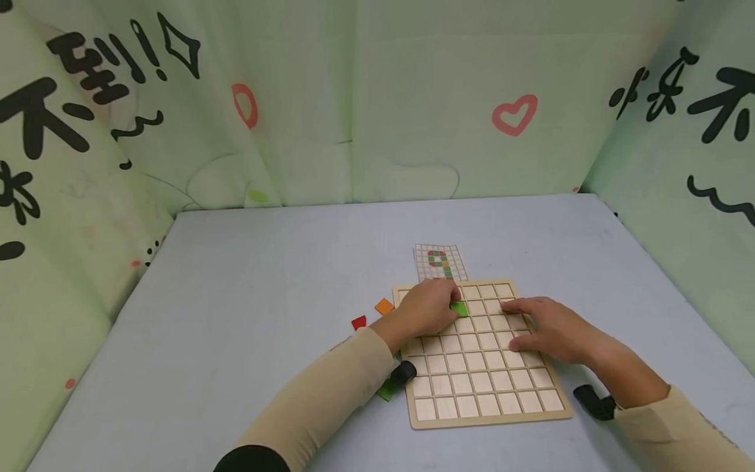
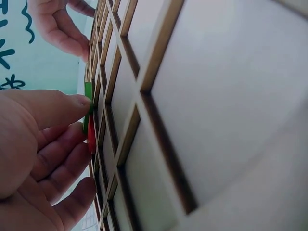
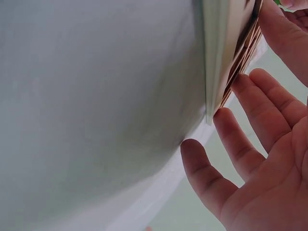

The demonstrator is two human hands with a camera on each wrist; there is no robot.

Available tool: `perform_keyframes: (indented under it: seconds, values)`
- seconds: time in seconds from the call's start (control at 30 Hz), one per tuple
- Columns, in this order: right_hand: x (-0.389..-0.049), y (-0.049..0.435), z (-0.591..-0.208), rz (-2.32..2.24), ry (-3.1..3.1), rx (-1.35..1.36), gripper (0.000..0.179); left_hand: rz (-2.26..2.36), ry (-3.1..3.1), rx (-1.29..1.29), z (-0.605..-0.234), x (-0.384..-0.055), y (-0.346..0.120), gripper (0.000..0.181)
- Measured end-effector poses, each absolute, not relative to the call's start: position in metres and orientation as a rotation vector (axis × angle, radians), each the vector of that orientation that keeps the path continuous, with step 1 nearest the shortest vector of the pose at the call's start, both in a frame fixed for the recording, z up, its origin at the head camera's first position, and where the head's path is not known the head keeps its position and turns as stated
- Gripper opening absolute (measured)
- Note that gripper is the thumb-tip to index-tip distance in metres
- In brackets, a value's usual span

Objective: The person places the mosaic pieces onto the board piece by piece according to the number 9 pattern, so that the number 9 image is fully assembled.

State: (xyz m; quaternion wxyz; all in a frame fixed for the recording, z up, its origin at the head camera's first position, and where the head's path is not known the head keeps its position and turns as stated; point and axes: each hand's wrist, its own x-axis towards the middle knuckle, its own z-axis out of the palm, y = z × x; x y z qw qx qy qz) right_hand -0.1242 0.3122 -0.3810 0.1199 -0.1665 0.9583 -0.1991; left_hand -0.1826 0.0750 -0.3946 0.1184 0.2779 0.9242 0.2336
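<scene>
A wooden grid board (image 1: 491, 423) lies flat on the table, its cells framed by raised strips. Between thumb and fingers, my left hand (image 1: 426, 305) pinches a green square tile (image 1: 461, 309) over the upper part of the grid. The left wrist view shows this tile edge-on, with a red piece (image 2: 91, 134) at the grid right beside it; from the head, my hand hides that piece. On the board's right side rests my right hand (image 1: 551, 329), fingers spread and loosely extended, with thumb and fingertips on the grid and nothing in its grasp.
Behind the board lies a paper card (image 1: 421, 259) with a printed grid and a green, red and orange pattern. An orange tile (image 1: 384, 306), a red piece (image 1: 359, 322) and a green tile (image 1: 386, 391) lie left of the board, near my left forearm. Printed curtains (image 1: 413, 98) surround the table.
</scene>
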Motion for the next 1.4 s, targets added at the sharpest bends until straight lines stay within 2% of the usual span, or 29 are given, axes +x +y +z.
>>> perform_keyframes:
  seconds: [0.93,1.4]
  values:
    - [-0.127,0.306,-0.372,-0.431,2.745,-0.433,0.068,0.675,2.690,0.826,-0.393,-0.181,0.076,0.022]
    - [-0.125,0.302,-0.367,-0.371,2.773,-0.488,0.065,0.717,2.674,0.821,-0.396,-0.183,0.075,0.021]
